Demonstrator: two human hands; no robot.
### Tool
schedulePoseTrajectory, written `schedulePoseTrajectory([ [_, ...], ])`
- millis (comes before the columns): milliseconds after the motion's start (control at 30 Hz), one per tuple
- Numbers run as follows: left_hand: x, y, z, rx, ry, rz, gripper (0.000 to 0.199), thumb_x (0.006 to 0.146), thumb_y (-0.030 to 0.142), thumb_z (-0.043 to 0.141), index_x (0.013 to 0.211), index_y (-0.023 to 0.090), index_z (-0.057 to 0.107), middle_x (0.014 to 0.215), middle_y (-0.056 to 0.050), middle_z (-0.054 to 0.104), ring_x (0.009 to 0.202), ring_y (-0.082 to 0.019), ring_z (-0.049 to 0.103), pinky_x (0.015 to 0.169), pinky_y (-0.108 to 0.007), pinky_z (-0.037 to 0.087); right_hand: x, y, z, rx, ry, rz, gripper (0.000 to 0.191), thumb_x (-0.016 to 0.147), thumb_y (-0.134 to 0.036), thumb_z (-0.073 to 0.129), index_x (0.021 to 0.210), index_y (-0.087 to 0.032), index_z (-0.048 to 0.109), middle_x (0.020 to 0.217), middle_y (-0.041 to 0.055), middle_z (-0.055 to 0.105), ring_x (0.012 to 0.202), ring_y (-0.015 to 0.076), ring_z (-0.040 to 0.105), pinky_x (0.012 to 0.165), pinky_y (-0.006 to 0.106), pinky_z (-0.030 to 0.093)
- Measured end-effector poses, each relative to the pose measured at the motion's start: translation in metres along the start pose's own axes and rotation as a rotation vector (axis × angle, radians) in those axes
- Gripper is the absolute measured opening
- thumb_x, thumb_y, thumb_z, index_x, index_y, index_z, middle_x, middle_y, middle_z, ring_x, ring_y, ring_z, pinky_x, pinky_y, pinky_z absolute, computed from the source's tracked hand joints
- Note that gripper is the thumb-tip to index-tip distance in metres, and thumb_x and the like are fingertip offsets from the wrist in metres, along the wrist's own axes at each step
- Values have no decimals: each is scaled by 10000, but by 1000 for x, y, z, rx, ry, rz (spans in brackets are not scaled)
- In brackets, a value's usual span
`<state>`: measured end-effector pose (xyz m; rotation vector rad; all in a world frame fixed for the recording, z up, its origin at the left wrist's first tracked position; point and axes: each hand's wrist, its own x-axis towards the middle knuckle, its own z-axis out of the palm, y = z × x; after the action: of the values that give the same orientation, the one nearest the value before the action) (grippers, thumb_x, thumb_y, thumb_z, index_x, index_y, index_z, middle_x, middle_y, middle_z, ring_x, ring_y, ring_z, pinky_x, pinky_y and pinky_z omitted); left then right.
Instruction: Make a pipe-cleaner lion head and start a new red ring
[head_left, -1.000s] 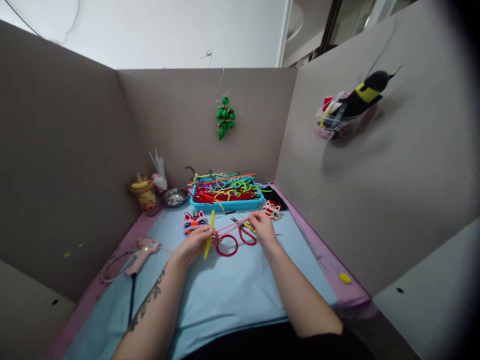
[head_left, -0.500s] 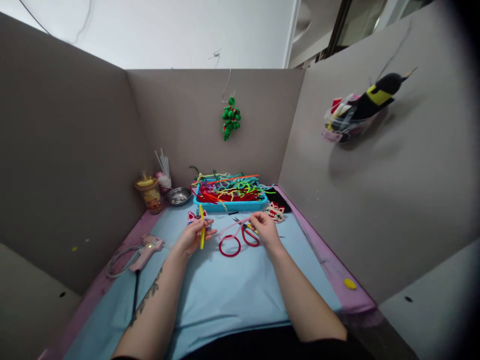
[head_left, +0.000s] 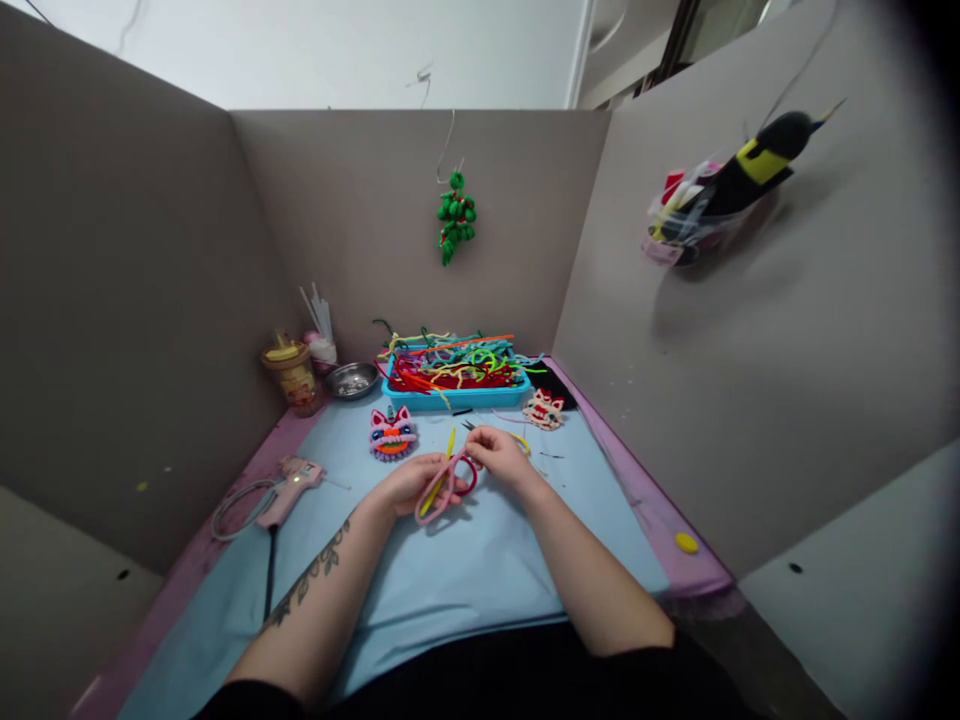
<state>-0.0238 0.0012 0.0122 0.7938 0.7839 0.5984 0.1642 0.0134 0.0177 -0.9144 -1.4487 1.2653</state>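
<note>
My left hand (head_left: 420, 483) is closed around a slim yellow stick (head_left: 450, 442), whose exact kind I cannot make out. A pink pipe cleaner (head_left: 424, 508) hangs in a long loop across the same hand and the stick. My right hand (head_left: 501, 455) pinches the pink pipe cleaner near its upper end, close to my left fingers. Red-handled scissors (head_left: 471, 478) lie on the cloth behind my hands, mostly covered by them. Just beyond my left hand lies a pink and purple lion-like face (head_left: 392, 436) with orange parts.
A blue tray (head_left: 450, 400) piled with colourful pipe cleaners stands at the back. Left are a metal bowl (head_left: 352, 381), a cup (head_left: 291, 380) and a pink glue gun (head_left: 289, 495) with its cable. A cream and red face (head_left: 544, 409) lies right. Panels enclose the table.
My hands have come together. The right hand moved left with the pink pipe cleaner, which now loops over my left hand. The yellow stick has tilted, and the pink and purple face is uncovered.
</note>
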Motion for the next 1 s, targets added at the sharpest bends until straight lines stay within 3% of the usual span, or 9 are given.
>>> schedulePoseTrajectory([
  [133,4,-4,-2,36,27,14,173,784,243,636,848,129,523,763,-131,694,588,-247,694,453,-273,517,2,1,-6,46,90,-26,204,670,-350,666,675,-178,556,536,-46,527,448,82,442,440,207,353],
  [200,7,-4,-4,29,67,70,152,799,238,618,826,127,518,767,-125,691,593,-233,693,465,-275,528,4,2,-12,115,236,-72,222,679,-372,662,701,-184,547,553,-44,523,452,81,434,437,206,349],
  [300,11,0,-9,-57,266,190,73,852,194,533,829,133,501,787,-114,689,571,-176,681,464,-236,524,5,2,-18,155,484,-188,220,720,-385,639,735,-195,530,584,-45,510,475,83,430,457,210,358],
  [367,14,3,-12,-126,388,249,52,878,164,475,836,137,488,776,-100,682,561,-146,671,467,-213,520,5,3,-18,138,537,-232,209,740,-379,632,745,-197,529,603,-42,509,494,86,436,477,215,368],
  [600,12,13,-17,-259,532,471,50,864,185,501,832,153,479,741,-55,642,616,-145,663,528,-233,529,5,-2,-20,340,471,-186,241,673,-378,652,744,-213,491,591,-44,484,475,91,419,460,233,353],
  [700,10,15,-19,-249,471,503,97,858,234,527,815,169,470,629,20,560,517,-91,587,531,-214,510,4,-5,-25,384,417,-155,250,646,-373,660,734,-218,485,578,-43,472,478,97,423,451,236,344],
  [833,10,8,-17,-136,301,378,108,841,238,549,794,164,487,543,66,468,363,-34,418,385,-137,365,3,-1,-21,305,278,-80,251,647,-372,679,715,-204,506,553,-45,492,453,84,411,444,220,323],
  [900,10,2,-13,-97,254,289,106,818,218,576,783,144,508,580,17,542,392,-64,488,376,-154,373,3,3,-15,218,173,-36,248,652,-378,677,697,-196,515,538,-46,495,444,82,405,440,217,315],
  [1000,9,-6,-6,-25,129,104,130,799,229,597,843,134,521,768,-103,662,583,-189,663,462,-243,491,3,10,-8,73,85,-6,230,663,-371,658,680,-192,515,512,-56,474,430,79,380,428,210,290],
])
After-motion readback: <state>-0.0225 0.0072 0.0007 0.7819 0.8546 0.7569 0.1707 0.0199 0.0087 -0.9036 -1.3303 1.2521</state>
